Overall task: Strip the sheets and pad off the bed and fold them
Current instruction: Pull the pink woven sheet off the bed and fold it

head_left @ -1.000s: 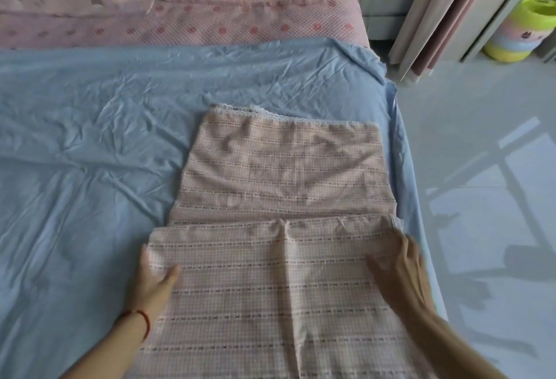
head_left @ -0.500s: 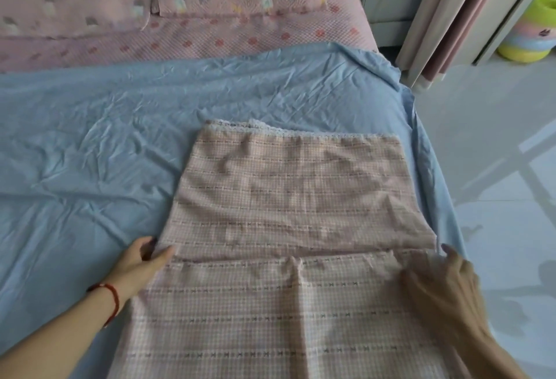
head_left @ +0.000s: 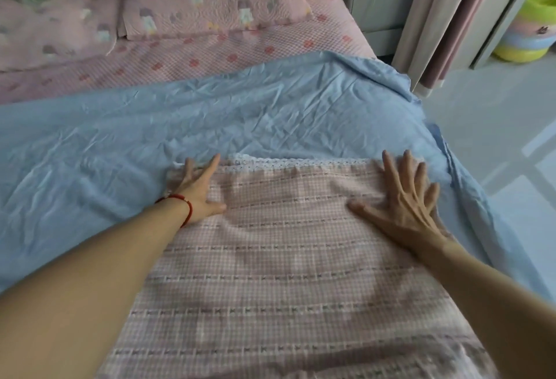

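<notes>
Now both my hands lie flat on the pink checked sheet (head_left: 288,258), centre and lower part of the frame. My left hand (head_left: 198,189) presses near the top-left corner of the fold, fingers straight and spread, holding nothing. My right hand (head_left: 403,198) presses near the top-right corner, fingers wide, also gripping nothing.

Risks, as I judge them: the blue sheet (head_left: 120,150) under it is slippery-looking and wrinkled, so if I push too hard fwd the pink fold can slide or bunch, and the lace edge (head_left: 288,162) will not line up w/ the layer below. The right side is near the bed edge, so the cloth could slip off there.

Count: 2 hands, 1 pink checked sheet, 1 blue sheet, 1 red bracelet (head_left: 183,207) on the left wrist, approx. 2 pillows (head_left: 210,14) in the upper left, 1 curtain (head_left: 451,17) upper right.
</notes>
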